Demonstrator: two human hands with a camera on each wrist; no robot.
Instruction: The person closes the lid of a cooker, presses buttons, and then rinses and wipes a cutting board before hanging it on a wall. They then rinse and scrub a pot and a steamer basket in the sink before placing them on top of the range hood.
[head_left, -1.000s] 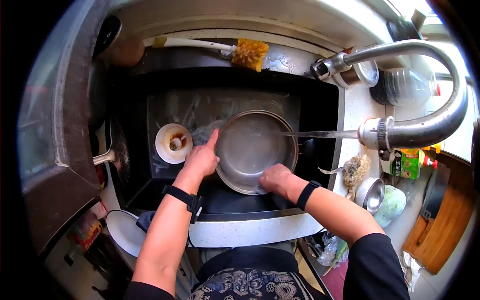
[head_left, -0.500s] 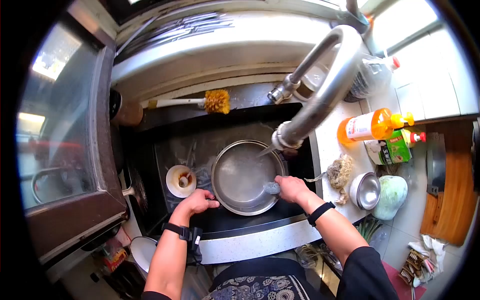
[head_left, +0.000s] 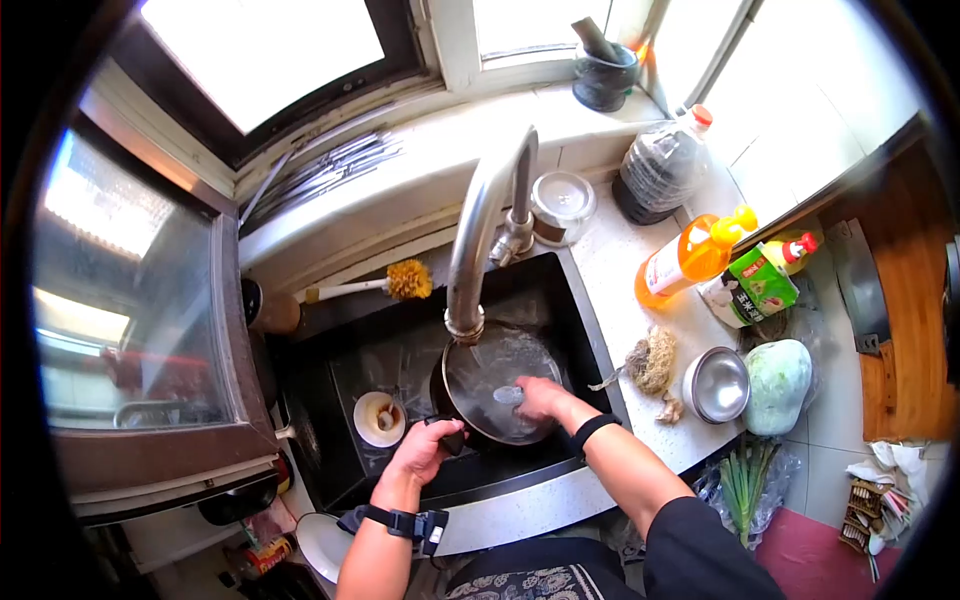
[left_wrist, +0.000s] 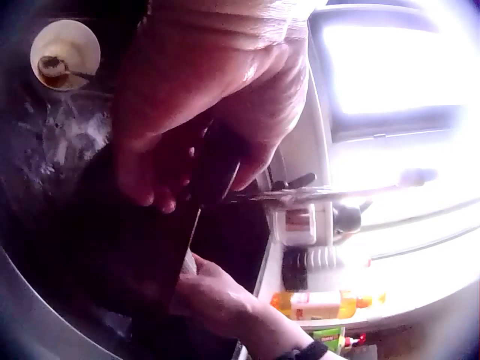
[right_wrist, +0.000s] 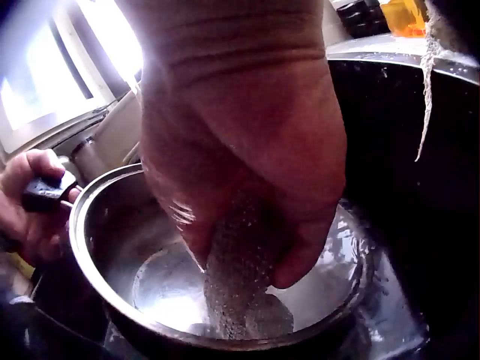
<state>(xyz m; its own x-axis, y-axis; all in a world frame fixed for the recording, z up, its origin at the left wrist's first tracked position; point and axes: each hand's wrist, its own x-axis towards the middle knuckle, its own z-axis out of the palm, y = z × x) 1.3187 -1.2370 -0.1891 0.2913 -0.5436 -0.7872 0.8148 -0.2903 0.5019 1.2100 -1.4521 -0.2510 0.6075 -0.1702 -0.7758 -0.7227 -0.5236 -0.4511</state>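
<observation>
A round steel pot (head_left: pixel 470 390) stands in the black sink, with water in its bottom. My left hand (head_left: pixel 415 460) grips the pot's black side handle (right_wrist: pixel 46 193), fingers curled round it. Inside the pot, my right hand (head_left: pixel 545 402) holds a grey mesh scrubber (right_wrist: pixel 240 277), which reaches down to the pot's inner wall and floor. Left of the pot sits a white bowl (head_left: pixel 362 430) with a spoon and brown residue in it, also seen in the left wrist view.
A curved metal faucet (head_left: pixel 468 260) hangs over the pot's far rim. Behind the sink lies a yellow-bristled brush (head_left: pixel 408 280). On the right counter are an orange pump bottle (head_left: pixel 680 268), a fibrous scrubber (head_left: pixel 650 365), a metal bowl (head_left: pixel 700 388) and a pale green gourd (head_left: pixel 777 385).
My left hand has gone from touching the pot's left rim to gripping its handle. My right hand has moved the scrubber further inside the pot. The head view has swung upward and right.
</observation>
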